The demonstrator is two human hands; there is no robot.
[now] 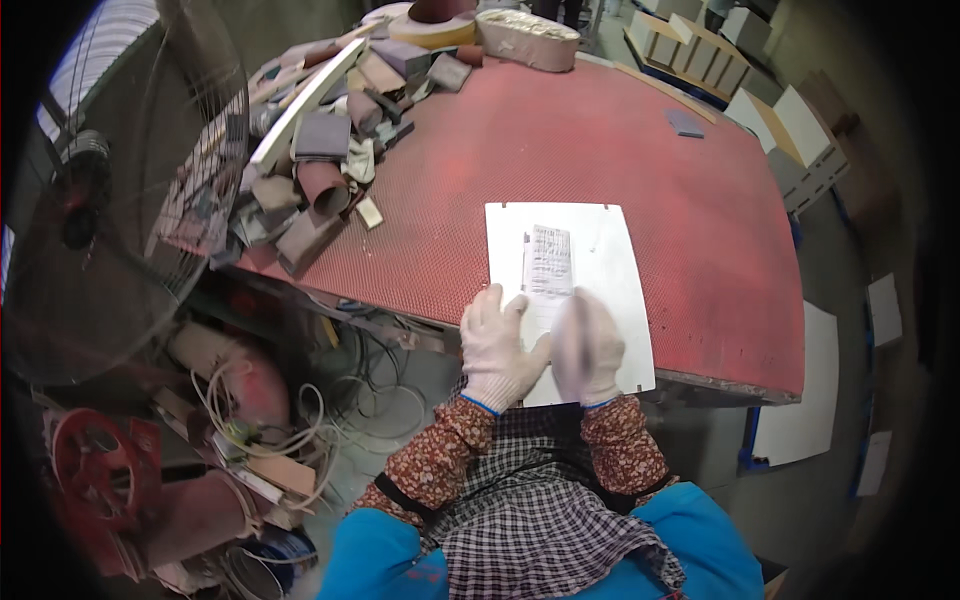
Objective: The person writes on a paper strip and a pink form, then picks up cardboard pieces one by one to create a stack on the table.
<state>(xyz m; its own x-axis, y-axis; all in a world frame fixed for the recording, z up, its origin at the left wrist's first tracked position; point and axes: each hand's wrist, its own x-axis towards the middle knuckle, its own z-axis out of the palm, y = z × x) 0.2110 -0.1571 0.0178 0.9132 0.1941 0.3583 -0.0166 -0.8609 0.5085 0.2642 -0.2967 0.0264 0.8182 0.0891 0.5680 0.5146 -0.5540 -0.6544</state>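
Left hand, white-gloved: fingers slightly apart, thumb spread, laid on the near part of a white panel. Right hand, white-gloved: blurred, just beside the left, over the same panel; whether its fingers are together, apart or clamped on something, cannot tell. Written sheet, narrow: lying lengthwise on the panel, mostly beyond the hands. White panel: flat, at the near edge of a red table. Heap of blocks and tubes: table's left side, well apart from the panel. Fan, wire-guarded: far left
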